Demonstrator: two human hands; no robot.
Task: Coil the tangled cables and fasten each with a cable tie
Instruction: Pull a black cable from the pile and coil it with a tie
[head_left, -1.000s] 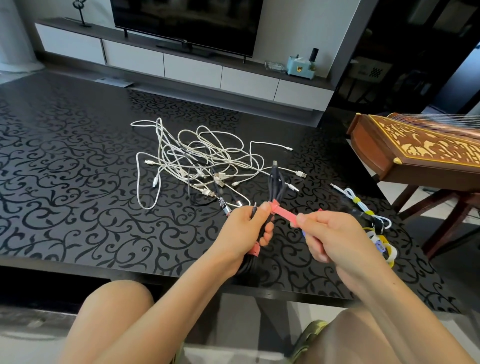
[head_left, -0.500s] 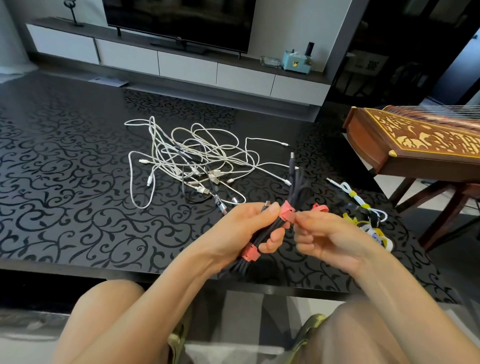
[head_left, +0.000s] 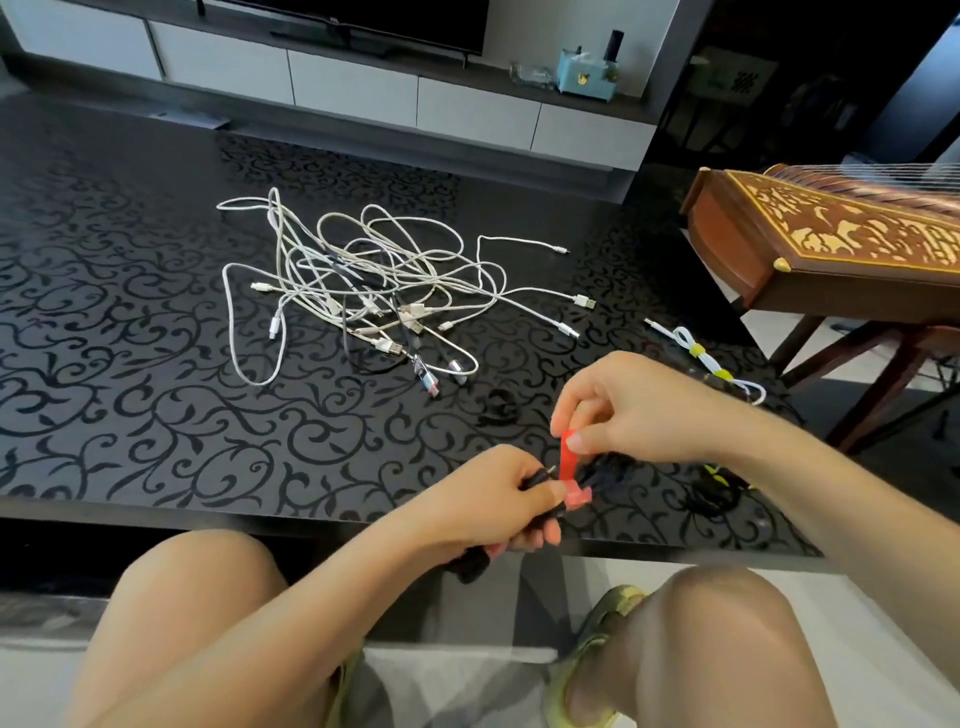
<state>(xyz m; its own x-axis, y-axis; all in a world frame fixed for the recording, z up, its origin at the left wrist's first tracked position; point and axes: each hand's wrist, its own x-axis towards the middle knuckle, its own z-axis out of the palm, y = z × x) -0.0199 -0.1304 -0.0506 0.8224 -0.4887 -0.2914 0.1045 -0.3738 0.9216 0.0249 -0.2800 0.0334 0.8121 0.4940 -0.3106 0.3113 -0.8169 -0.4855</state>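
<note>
half a second ago the right hand (head_left: 639, 410) was pressed close against the left at the bundle. now it has lifted, and the free end of the red tie (head_left: 568, 457) stands nearly upright, pinched in its thumb-and-finger grip. the left hand (head_left: 493, 501) keeps its grip curled round the coiled black cable (head_left: 605, 473), thumb by the tie's wrapped part; the coil sits low, just above the near edge of the tabletop (head_left: 130, 312). my read: the strap is being pulled snug before it is wrapped down and closed, so this cable is nearly finished. whether the tie has caught on itself is too blurred to tell.

most of the work remains: the tangle of white cables (head_left: 363, 280) lies loose in the middle of the tabletop, well apart from the hands. a white cable (head_left: 706, 358) already bound in yellow lies to the right, near that edge, below the wooden instrument (head_left: 831, 244).

for room, bare tabletop lies between the hands and the tangle, and more to the left. the right side is tighter, with finished bundles near the corner, and the coil hangs close to the near edge, so a slip could drop it to the person's lap.
</note>
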